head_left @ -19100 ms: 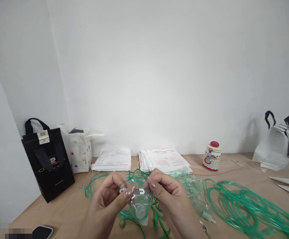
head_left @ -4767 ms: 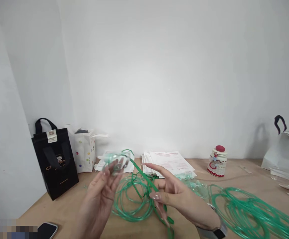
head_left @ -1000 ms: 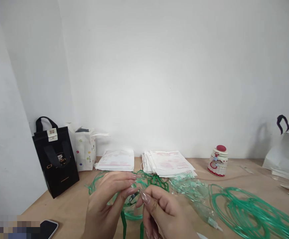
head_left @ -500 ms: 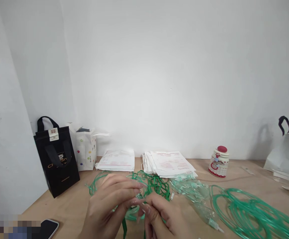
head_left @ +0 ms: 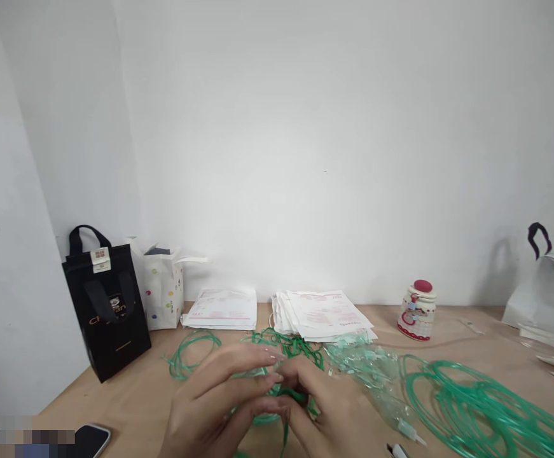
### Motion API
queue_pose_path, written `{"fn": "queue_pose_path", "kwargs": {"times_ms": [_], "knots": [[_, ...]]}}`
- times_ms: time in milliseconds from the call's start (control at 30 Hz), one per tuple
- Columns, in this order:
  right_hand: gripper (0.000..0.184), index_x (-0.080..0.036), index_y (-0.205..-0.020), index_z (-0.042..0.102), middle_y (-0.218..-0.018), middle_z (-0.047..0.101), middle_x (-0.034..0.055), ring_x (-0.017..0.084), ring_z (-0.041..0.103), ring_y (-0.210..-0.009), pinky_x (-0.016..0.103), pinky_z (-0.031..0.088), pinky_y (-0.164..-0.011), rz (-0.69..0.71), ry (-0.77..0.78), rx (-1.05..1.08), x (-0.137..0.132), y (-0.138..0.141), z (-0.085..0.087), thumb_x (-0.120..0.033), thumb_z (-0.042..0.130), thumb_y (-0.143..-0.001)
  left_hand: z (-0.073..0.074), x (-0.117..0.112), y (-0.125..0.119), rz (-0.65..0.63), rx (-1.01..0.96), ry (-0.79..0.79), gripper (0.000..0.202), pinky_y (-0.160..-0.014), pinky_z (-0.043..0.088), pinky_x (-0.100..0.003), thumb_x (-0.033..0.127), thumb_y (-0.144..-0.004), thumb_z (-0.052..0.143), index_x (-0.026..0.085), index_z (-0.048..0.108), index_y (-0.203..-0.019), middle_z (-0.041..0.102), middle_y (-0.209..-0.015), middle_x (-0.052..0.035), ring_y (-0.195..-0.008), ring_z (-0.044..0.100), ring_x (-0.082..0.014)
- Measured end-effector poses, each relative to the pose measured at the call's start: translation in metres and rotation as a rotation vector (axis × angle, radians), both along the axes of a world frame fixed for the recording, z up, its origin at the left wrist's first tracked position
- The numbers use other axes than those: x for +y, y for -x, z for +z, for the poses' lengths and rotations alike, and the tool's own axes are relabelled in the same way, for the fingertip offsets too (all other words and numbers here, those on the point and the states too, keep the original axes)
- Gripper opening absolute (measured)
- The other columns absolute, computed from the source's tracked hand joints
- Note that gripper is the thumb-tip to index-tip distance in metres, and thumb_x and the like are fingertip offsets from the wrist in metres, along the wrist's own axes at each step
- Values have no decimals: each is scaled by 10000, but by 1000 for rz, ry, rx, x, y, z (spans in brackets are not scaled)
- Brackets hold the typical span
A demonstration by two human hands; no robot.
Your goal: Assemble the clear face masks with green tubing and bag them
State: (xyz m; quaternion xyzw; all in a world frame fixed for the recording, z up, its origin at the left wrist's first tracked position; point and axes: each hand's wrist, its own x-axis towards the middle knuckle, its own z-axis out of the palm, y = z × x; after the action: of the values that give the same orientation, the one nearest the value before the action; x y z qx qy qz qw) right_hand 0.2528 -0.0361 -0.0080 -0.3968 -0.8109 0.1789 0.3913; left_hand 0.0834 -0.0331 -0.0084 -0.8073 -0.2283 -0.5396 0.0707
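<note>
My left hand point(head_left: 226, 397) and my right hand point(head_left: 331, 404) meet fingertip to fingertip low in the middle of the view. A dark green strap point(head_left: 292, 394) shows between the thumb and forefinger of my right hand, and a length of it hangs below. The fingers of my left hand are bent and pressed against those of the right; whatever is pinched there is hidden. Behind the hands, a tangle of dark green straps point(head_left: 300, 346) lies on the table. Clear green tubing point(head_left: 267, 419) is partly visible under the fingers.
Bagged clear green parts point(head_left: 367, 366) and coiled green tubing point(head_left: 477, 404) lie to the right. Printed white packets point(head_left: 329, 312) and another stack point(head_left: 222, 310) rest by the wall. A jar-shaped bottle point(head_left: 417, 312), a black bag point(head_left: 109, 312) and a phone point(head_left: 90, 441) are also on the table.
My hands have drawn closer together, and my right hand now curls around the dark green strap. A white-and-black object has come into view below my right hand.
</note>
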Motion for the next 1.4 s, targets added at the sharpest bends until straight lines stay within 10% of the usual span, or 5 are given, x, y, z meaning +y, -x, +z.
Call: {"fn": "queue_pose_path", "kwargs": {"times_ms": [200,533,933,1400], "knots": [[83,-224,-730,526,-624,590,-41,110,522,-513,200,380,-480,-19,-117,36,2,7,3,-175,551,-791,-6,1,1,-1,-145,115,305,-817,514,-254,194,-697,696,247,598,-982,677,-1012,-51,-940,634,-189],[169,-173,-931,512,-679,574,41,151,479,-603,285,401,-563,8,-827,55,16,5,-12,-58,421,-847,6,-7,7,41,-48,525,65,-660,469,-239,277,-837,490,267,537,-881,591,-794,-8,-749,569,-166],[295,-195,-679,501,-563,532,-3,127,472,-550,254,430,-597,123,-713,-121,4,9,-12,-136,328,-910,16,-17,11,-174,180,925,203,-605,395,-219,382,-872,374,243,466,-756,453,-697,20,-645,432,-140],[236,-195,-728,457,-598,543,8,145,475,-561,285,424,-582,109,-698,-61,11,10,-15,-134,320,-910,-2,2,7,-153,85,1021,293,-635,372,-229,422,-868,354,216,448,-682,411,-686,29,-677,413,-143]]}}
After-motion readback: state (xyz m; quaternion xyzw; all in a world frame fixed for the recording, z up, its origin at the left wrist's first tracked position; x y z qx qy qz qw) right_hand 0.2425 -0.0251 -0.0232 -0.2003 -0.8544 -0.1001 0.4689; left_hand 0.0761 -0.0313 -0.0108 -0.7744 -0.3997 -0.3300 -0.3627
